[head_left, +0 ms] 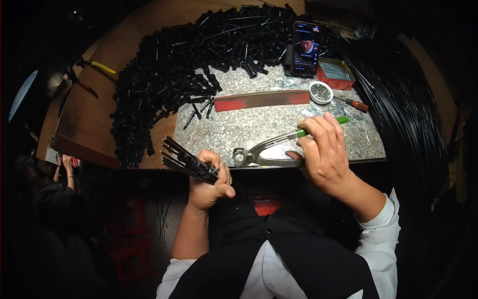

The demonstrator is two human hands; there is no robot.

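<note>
You're gripping black rods (187, 160) in your left hand (210, 182), nearer you than the red strip (261, 100) and left of it; your right hand (326, 155) is holding pincers (252, 157) on the strip's near side

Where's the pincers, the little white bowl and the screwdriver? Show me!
Pincers (272, 144): head view, on the upper metal arm.
White bowl (321, 102): head view, on the near wall.
Screwdriver (358, 105): head view, on the handle.

Gap between red strip (261, 101), pincers (257, 151); black pile (169, 60) beyond.
</note>
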